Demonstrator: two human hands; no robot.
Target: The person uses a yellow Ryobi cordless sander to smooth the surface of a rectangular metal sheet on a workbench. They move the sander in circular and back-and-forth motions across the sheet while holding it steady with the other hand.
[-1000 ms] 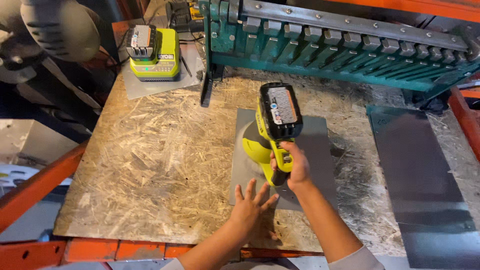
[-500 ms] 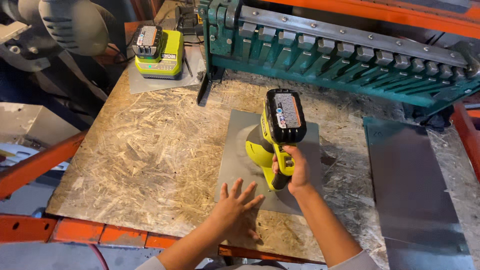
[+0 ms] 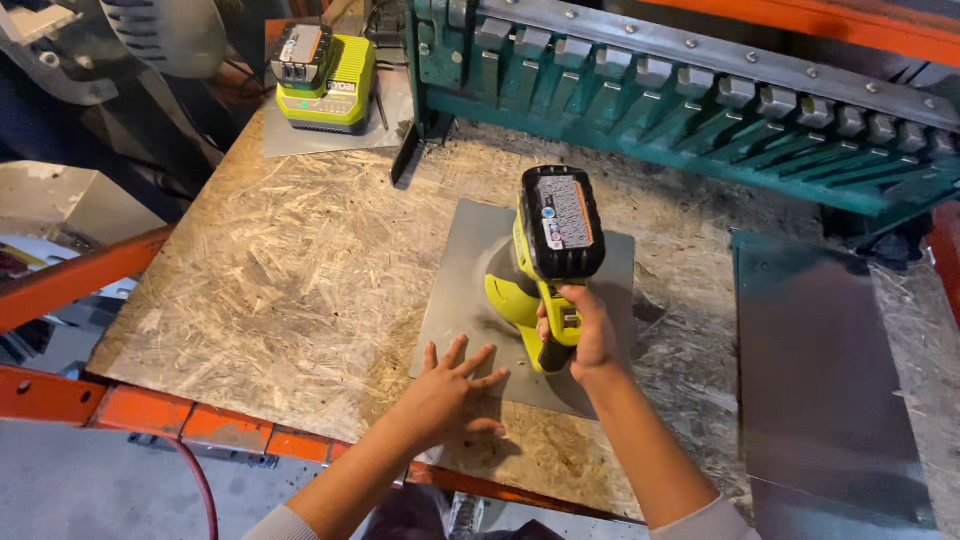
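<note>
Our right hand (image 3: 585, 335) grips the sander (image 3: 545, 255); our flat left hand (image 3: 450, 395) presses the sheet (image 3: 470, 250). The charger (image 3: 325, 75) sits behind; the sander hides its pad.

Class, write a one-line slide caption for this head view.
Right hand grips a yellow-green cordless tool on a metal sheet; left hand flat.

bare forearms — pale grey sleeves pushed up

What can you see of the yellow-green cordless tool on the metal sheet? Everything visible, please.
The cordless power tool has a yellow-green plastic body and a black battery pack clipped on its top end, facing the camera. It stands nose-down on the grey metal sheet, which lies flat on the chipboard bench. The right hand wraps its handle; the left hand presses flat on the sheet's near edge, apart from the tool. Its working end is hidden.
</note>
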